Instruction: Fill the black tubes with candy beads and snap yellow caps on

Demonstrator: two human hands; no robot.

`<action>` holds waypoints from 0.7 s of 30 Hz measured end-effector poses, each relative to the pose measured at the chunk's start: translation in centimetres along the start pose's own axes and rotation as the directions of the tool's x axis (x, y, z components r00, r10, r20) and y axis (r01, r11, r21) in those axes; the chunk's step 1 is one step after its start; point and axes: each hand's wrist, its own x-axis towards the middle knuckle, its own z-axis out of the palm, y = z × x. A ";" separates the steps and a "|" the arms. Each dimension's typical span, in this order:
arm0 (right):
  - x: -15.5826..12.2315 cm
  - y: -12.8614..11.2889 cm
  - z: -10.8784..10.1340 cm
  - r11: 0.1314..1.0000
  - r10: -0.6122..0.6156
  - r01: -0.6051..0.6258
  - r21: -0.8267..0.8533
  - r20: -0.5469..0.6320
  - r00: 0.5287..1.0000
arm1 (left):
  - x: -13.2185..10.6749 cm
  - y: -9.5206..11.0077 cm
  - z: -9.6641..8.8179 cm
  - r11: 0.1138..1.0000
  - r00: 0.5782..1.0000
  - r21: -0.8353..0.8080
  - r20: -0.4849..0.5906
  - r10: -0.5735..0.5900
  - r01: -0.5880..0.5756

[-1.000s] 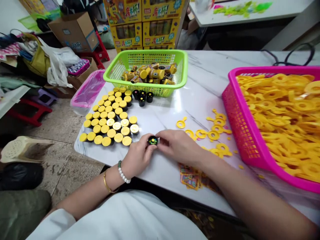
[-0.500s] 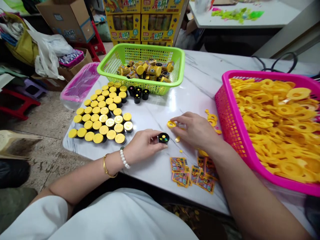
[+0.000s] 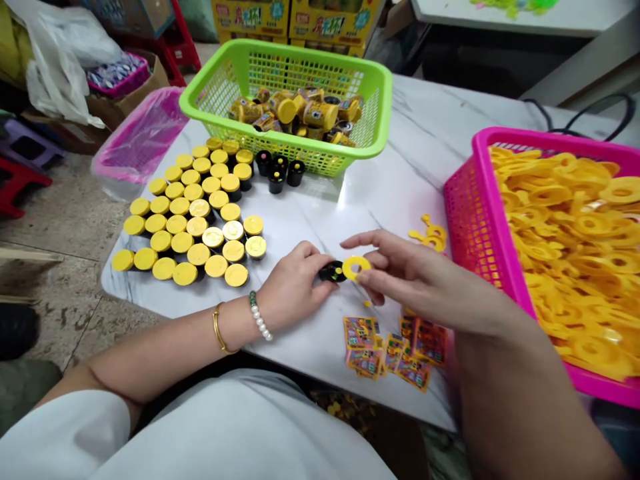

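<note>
Between the thumb and fingers of my left hand point(image 3: 295, 280) is a small black cup point(image 3: 330, 271) with yellow and green bits inside. My right hand point(image 3: 405, 273) pinches a yellow plastic ring point(image 3: 357, 268) by its right side. The ring's left edge meets or overlaps the cup's right rim; I cannot tell whether they touch. Left of my hands, many black cups with yellow lids point(image 3: 199, 255) stand in rows. Several lidless black cups point(image 3: 276, 180) stand beside the green basket. Small printed cards point(image 3: 363, 333) lie below my right hand. A few loose yellow ring pieces point(image 3: 433, 237) lie behind it.
A green basket point(image 3: 373, 143) with wrapped yellow and black cups stands at the back. A pink basket point(image 3: 493, 240) full of yellow ring pieces stands at the right. A bag-lined pink bin point(image 3: 137, 150) is beyond the table's left edge. Yellow boxes point(image 3: 250, 19) are stacked behind.
My right hand has lifted the yellow ring from the tabletop and brought it to the black cup's rim. My left hand still holds the cup. The camera view has shifted closer and lower.
</note>
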 end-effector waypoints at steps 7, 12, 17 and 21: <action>0.7 0.8 0.8 0.996 0.028 -0.028 -0.085 -0.001 1.000 | 0.4 0.0 0.0 0.996 0.995 0.084 0.103 -0.009 0.000; 1.0 1.5 1.1 0.997 0.068 -0.068 -0.034 -0.022 0.997 | 0.6 0.0 -0.2 0.999 0.993 0.043 0.116 0.001 -0.006; 1.1 1.8 1.1 0.995 0.068 -0.065 0.073 -0.033 0.997 | 0.5 0.1 -0.4 0.999 0.991 0.037 0.137 0.001 -0.006; 1.3 2.0 0.9 0.993 0.068 -0.069 0.095 0.015 0.998 | 0.5 0.1 -0.4 1.000 0.989 -0.001 0.150 -0.012 0.012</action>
